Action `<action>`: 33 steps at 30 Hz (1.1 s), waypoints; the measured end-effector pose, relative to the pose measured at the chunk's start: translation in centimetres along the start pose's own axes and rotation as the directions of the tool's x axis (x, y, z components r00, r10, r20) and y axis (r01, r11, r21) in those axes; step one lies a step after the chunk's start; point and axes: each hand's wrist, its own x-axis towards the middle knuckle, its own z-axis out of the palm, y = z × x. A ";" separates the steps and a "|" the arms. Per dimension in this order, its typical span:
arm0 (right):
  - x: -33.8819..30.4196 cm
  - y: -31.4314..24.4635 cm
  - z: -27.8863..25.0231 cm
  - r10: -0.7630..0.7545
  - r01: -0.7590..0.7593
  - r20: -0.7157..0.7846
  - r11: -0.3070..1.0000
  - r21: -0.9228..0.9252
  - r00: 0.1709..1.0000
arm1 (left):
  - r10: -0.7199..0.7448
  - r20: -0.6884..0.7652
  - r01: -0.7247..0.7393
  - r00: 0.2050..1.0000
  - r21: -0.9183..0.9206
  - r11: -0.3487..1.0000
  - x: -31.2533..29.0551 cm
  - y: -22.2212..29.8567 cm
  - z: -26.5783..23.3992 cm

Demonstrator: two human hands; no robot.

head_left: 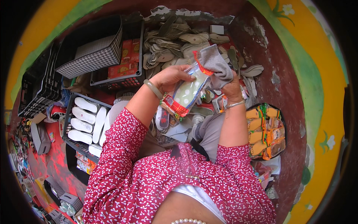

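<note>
My left hand [173,78] pinches a clear plastic package [188,91] with its thumb on the front. Inside the package lies a pale green insole with white dots, and red printed bands mark both ends. A soft grey cloth piece [215,61], perhaps a sock, lies bent against the package's upper end. My right hand [233,89] is closed round that cloth; most of its fingers are hidden. Both hands are raised above my lap, and the cloth touches the package's red edge.
Loose insoles [167,44] are heaped along the far wall. White insoles [84,119] fill a dark crate at left; packaged orange insoles [264,130] fill a basket at right. A houndstooth basket [93,56] rests on a black crate [141,56] holding red boxes [126,58].
</note>
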 end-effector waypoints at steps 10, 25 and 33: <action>0.2 1.3 -2.2 0.425 -0.083 -0.110 0.409 0.909 0.898 | 0.062 0.163 -0.072 0.985 0.061 0.996 -1.7 0.4 0.1; -1.0 -0.1 -3.3 -0.041 -0.053 0.262 0.937 0.344 0.964 | -0.015 -0.022 0.017 1.000 0.118 0.993 2.6 -3.2 0.2; -0.5 -0.3 -1.4 -0.099 0.192 0.336 0.947 -0.256 0.937 | 0.107 -0.001 -0.105 0.994 -0.161 0.981 2.5 -3.3 0.4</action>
